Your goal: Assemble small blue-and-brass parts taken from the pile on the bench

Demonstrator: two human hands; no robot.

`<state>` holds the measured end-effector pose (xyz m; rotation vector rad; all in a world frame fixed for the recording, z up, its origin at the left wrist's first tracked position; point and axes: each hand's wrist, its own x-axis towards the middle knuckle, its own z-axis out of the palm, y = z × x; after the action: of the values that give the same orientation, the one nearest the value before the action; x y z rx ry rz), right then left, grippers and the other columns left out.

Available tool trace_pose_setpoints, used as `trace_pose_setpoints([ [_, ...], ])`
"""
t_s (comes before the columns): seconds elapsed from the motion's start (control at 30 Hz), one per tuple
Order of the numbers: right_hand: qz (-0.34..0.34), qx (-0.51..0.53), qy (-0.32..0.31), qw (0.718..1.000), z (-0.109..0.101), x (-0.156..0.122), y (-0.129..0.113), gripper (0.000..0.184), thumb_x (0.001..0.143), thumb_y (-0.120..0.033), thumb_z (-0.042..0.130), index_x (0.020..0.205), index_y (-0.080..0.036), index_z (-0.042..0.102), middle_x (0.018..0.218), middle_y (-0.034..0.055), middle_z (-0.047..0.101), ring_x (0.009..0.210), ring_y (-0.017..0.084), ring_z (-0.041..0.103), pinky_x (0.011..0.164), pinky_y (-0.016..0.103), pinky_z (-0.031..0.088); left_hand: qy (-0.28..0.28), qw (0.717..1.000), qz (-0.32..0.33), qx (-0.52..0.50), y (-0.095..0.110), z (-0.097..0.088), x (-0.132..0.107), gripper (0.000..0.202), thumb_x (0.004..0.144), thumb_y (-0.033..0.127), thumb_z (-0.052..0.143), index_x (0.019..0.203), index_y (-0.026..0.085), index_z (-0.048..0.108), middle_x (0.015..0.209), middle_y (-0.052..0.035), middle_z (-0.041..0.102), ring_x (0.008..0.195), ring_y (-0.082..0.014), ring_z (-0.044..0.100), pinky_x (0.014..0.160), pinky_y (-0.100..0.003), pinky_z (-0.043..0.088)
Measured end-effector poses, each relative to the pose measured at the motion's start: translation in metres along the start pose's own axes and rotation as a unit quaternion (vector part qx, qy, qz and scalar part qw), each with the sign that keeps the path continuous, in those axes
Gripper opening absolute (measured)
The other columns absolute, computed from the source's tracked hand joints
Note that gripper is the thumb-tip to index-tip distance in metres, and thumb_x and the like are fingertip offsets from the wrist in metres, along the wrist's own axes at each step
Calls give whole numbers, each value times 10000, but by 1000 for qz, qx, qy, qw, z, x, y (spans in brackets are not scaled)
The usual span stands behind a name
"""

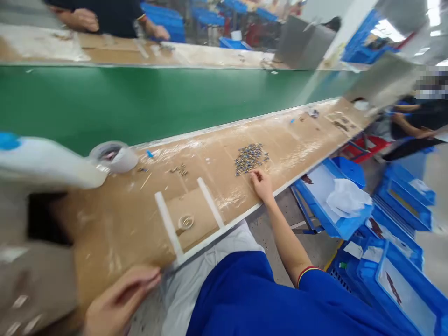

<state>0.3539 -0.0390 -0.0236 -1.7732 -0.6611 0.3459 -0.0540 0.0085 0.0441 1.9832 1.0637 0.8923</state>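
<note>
Bench top [115, 233]: rough brown cardboard under glossy clear tape. Strips [168, 224]: smooth, matt white plastic. Belt [140, 105]: smooth green rubber with a faint sheen. Crate [371, 275]: glossy blue plastic. Sleeve [238, 294]: matt blue cloth. Tape roll [114, 157]: glossy, translucent plastic film.

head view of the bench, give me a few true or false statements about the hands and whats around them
The right hand is at the edge of the pile of small parts. True.

The left hand holds the tape roll. False: it is at the near edge of the cardboard-covered bench, and the tape roll lies well away from it.

A green belt runs along the far side of the bench. True.

The blue crates stand on the bench. False: they are off the bench, to the right, below its edge.
</note>
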Motion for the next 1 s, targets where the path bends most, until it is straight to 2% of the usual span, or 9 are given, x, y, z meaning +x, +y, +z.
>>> trace_pose_setpoints([
  [0.03, 2, 0, -4, 1000, -1, -3, 1, 314, 817, -384, 519, 938, -122, 645, 814, 49, 652, 703, 84, 508, 706, 208, 414, -38, 998, -27, -35, 2, 7, 1, 82, 706, 409, 738, 677, 343, 776, 737, 57, 730, 647, -211, 723, 614, -251, 630],
  [0.1, 6, 1, -9, 1000, -1, -8, 5, 330, 814, -401, 514, 946, -118, 621, 882, 74, 654, 780, 99, 541, 767, 228, 431, -40, 990, -75, -115, 4, 21, 8, 156, 670, 360, 790, 660, 209, 754, 729, -51, 726, 655, -187, 714, 605, -197, 601],
  [0.2, -16, 2, 38, 999, 2, -8, 12, 380, 782, -461, 544, 929, -117, 615, 805, 62, 626, 702, 103, 541, 725, 253, 438, -56, 966, -123, -222, -7, 36, 17, 297, 647, 377, 856, 692, 117, 721, 750, -105, 714, 632, -144, 677, 561, -175, 558],
  [0.47, -43, 47, 109, 992, 4, -8, 11, 187, 827, -317, 556, 858, -133, 560, 719, 41, 548, 590, 54, 507, 597, 223, 388, -77, 913, -141, -376, -23, 44, 7, 348, 719, 379, 868, 842, 83, 731, 857, -100, 706, 704, -123, 693, 652, -196, 597],
  [0.6, -96, 46, 132, 986, 13, -24, -3, 332, 798, -422, 613, 879, -101, 576, 752, 28, 552, 583, 43, 524, 585, 214, 413, -86, 907, -139, -388, -23, 42, 8, 301, 746, 352, 861, 843, 89, 749, 888, -100, 709, 722, -110, 690, 664, -173, 591],
  [0.7, -138, 48, 31, 989, 30, -54, -23, 454, 823, -547, 608, 906, -101, 625, 731, 37, 597, 606, 60, 573, 598, 209, 464, -99, 903, -121, -401, -24, 43, 9, 246, 766, 313, 850, 833, 94, 758, 865, -96, 714, 724, -107, 692, 663, -159, 583],
  [0.83, -132, 67, -272, 951, 60, -93, -48, 430, 826, -518, 674, 1029, -140, 685, 877, 65, 704, 761, 75, 669, 717, 203, 554, -103, 894, -120, -420, -20, 46, 11, 249, 803, 329, 828, 901, 110, 761, 867, -87, 717, 729, -96, 681, 662, -155, 573],
  [0.9, -114, 88, -335, 931, 74, -103, -54, 426, 831, -498, 683, 1082, -155, 689, 919, 68, 719, 798, 75, 682, 728, 193, 562, -95, 898, -111, -415, -17, 47, 12, 252, 838, 343, 798, 929, 111, 759, 859, -84, 709, 724, -81, 660, 656, -143, 557],
  [1.0, -81, 116, -352, 925, 86, -108, -55, 441, 802, -507, 720, 1065, -153, 701, 889, 60, 721, 768, 69, 677, 703, 177, 558, -86, 904, -98, -408, -14, 51, 14, 259, 860, 347, 776, 943, 102, 758, 818, -73, 686, 687, -63, 621, 630, -128, 534],
])
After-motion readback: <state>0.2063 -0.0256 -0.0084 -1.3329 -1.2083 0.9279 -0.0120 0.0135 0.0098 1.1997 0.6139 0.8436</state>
